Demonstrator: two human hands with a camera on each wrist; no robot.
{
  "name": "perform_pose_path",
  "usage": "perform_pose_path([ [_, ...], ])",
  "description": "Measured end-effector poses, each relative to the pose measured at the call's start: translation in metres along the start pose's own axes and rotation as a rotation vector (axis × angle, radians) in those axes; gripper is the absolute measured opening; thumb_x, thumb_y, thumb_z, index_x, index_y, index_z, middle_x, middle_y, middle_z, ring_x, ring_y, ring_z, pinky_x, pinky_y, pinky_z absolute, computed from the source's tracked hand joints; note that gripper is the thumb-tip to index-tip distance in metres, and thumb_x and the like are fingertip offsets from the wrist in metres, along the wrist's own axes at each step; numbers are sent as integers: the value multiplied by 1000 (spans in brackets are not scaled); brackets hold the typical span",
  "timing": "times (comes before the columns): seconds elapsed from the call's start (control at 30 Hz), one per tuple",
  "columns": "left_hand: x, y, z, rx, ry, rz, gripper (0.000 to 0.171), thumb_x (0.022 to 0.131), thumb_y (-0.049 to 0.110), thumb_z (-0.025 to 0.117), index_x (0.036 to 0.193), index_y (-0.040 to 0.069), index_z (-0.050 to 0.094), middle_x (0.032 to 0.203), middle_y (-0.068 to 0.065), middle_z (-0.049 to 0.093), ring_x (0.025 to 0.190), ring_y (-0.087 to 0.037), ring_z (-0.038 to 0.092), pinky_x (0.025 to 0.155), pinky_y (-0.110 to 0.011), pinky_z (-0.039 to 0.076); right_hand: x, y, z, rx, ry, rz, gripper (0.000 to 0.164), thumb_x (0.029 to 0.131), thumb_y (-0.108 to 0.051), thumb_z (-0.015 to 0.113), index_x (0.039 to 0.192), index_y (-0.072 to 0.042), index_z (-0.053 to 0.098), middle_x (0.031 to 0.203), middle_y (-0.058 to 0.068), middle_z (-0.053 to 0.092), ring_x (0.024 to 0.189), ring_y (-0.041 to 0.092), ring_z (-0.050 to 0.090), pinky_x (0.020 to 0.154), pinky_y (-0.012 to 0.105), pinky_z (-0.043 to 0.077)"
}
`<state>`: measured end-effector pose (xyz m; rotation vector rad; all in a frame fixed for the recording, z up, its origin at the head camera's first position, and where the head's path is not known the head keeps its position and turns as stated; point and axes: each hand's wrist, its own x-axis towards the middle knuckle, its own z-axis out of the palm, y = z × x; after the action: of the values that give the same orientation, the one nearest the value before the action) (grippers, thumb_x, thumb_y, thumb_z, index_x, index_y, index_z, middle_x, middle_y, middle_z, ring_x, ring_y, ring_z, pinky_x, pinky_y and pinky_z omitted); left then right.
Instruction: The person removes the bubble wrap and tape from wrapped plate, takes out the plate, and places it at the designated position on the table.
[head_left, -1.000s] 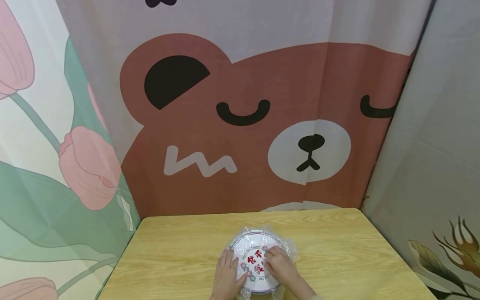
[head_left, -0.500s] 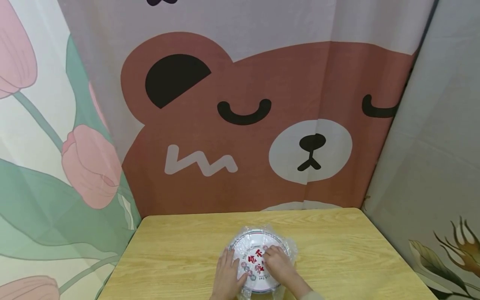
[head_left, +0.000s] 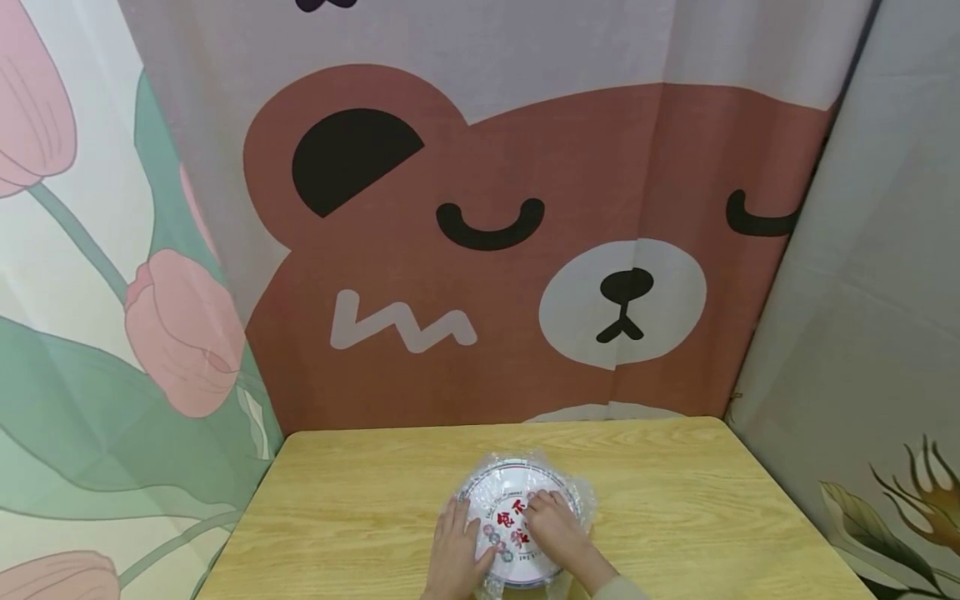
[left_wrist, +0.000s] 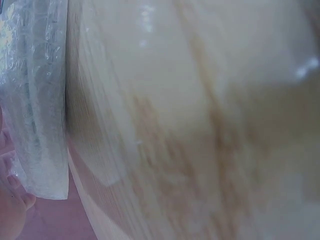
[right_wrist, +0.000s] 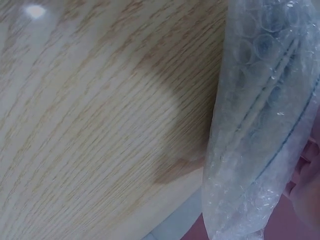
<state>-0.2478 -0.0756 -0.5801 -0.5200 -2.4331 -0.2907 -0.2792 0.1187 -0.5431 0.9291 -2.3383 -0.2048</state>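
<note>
A round white plate (head_left: 513, 477) with red characters and dark rim lines lies in clear bubble wrap (head_left: 585, 498) near the front of the table. My left hand (head_left: 452, 552) rests on the plate's left side, its fingers straight and the thumb spread over the face. On the right part of the face, my right hand (head_left: 558, 529) touches the surface with bent fingers. Whether those fingertips pinch the wrap is hidden. The wrapped edge fills the left of the left wrist view and the right of the right wrist view, where blue lines show through.
The light wood-grain table (head_left: 360, 508) extends to both sides of and behind the package. A curtain with a bear print (head_left: 495, 333) hangs behind it. Printed cloths stand at the left (head_left: 180, 333) and right (head_left: 847, 333).
My right hand has shifted slightly left and forward over the plate's face, its fingers bent throughout. My left hand and the plate stay in nearly the same place.
</note>
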Motion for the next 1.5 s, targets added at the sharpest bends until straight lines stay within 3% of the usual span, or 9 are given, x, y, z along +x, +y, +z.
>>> perform_pose_path([
  [0.47, 0, 0, -1, 1, -28, -16, 43, 71, 41, 65, 90, 3, 63, 118, -19, 48, 114, -39, 39, 92, -48, 34, 2, 0, 7, -3, -97, 43, 9, 71, -18, 62, 66, -10, 63, 81, 2, 56, 78, 19, 47, 66, 33, 37],
  [0.9, -1, -2, 3, 14, 11, 11, 43, 70, 43, 65, 89, 4, 63, 117, -19, 49, 113, -39, 40, 91, -48, 34, 1, 0, 10, 2, -109, 49, 12, 72, -17, 61, 63, -9, 62, 82, 4, 54, 80, 21, 46, 67, 35, 37],
  [1.5, -1, -1, 1, 23, -28, 1, 44, 71, 44, 64, 89, 4, 64, 118, -19, 49, 114, -39, 40, 92, -48, 33, 2, -4, 10, -17, -141, 93, 13, 74, -18, 59, 69, -8, 62, 80, 4, 50, 79, 21, 43, 65, 33, 36],
])
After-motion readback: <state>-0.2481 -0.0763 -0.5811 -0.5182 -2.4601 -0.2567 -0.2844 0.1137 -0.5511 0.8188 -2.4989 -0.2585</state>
